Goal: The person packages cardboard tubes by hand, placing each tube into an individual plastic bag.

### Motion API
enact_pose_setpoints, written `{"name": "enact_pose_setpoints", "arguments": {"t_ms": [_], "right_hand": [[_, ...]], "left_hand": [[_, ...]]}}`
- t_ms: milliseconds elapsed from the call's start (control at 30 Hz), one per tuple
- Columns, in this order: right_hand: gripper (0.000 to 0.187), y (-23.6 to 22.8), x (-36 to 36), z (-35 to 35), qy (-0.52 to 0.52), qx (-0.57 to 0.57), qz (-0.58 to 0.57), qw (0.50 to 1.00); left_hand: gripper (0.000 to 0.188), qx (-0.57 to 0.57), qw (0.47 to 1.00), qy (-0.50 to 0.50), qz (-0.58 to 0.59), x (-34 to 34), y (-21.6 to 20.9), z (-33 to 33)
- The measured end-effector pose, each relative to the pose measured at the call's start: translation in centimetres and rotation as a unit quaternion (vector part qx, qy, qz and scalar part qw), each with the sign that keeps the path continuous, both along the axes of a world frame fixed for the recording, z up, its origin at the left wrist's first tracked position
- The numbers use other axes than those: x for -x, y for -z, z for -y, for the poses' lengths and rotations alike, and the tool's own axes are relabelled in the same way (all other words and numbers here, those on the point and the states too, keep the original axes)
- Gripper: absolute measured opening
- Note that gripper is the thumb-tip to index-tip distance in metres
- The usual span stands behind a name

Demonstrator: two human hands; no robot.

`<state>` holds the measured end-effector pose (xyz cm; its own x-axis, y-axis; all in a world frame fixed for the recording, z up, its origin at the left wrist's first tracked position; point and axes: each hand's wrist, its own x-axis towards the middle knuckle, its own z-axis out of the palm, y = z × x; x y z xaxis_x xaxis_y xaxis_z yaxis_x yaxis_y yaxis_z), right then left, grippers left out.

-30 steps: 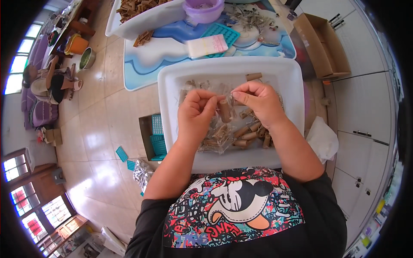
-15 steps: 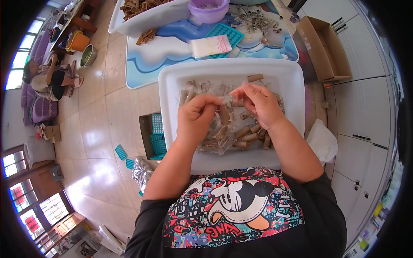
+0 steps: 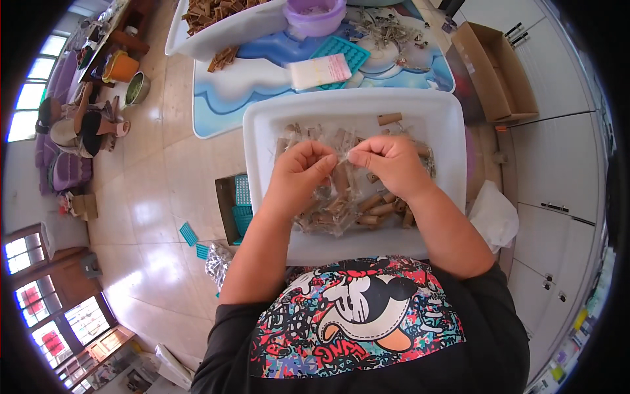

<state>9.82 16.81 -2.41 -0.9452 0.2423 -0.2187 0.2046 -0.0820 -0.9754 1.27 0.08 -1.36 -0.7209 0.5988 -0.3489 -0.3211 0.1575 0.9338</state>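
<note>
Over a white plastic tub (image 3: pixel 354 100), my two hands meet close together with fingertips pinched. My left hand (image 3: pixel 299 172) and my right hand (image 3: pixel 391 164) grip the top of a small clear plastic bag (image 3: pixel 342 177), each from its own side. A brown piece shows through the bag below my fingers. Beneath, the tub holds several bagged brown pieces (image 3: pixel 321 220), mostly under my left hand. Loose brown tube-shaped pieces (image 3: pixel 375 215) lie under my right wrist, and a single brown tube (image 3: pixel 390 119) rests near the far side.
Beyond the tub, a blue-and-white table (image 3: pixel 223 98) bears a pack of clear bags (image 3: pixel 318 72), a teal tray (image 3: pixel 354 52), a purple basin (image 3: pixel 315 20) and small metal parts (image 3: pixel 390 33). Cardboard boxes (image 3: pixel 482 72) stand at right. Another person (image 3: pixel 72 128) sits far left.
My right hand has lowered slightly and turned inward, its fingertips now close against the left hand's at the bag's top. My left hand stays almost in place.
</note>
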Motion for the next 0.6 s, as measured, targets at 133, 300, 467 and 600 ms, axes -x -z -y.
{"name": "enact_pose_setpoints", "arguments": {"t_ms": [133, 300, 467, 600], "right_hand": [[0.021, 0.4, 0.2, -0.9, 0.025, 0.018, 0.008, 0.999], [0.02, -0.5, 0.2, -1.4, 0.05, -0.015, -0.015, 0.999], [0.022, -0.6, 0.3, -1.1, 0.07, -0.013, -0.027, 0.997], [0.021, -0.8, 0.1, -1.7, 0.092, -0.019, -0.047, 0.995]], "left_hand": [[0.017, 0.277, 0.929, 0.169, -0.179, 2.4, -2.4, 1.1], [0.033, 0.239, 0.866, -0.076, -0.433, 8.0, -2.4, -1.8], [0.053, 0.324, 0.877, -0.036, -0.352, 16.9, 2.1, -5.2], [0.064, 0.364, 0.877, 0.11, -0.294, 18.3, 3.9, -7.6]]}}
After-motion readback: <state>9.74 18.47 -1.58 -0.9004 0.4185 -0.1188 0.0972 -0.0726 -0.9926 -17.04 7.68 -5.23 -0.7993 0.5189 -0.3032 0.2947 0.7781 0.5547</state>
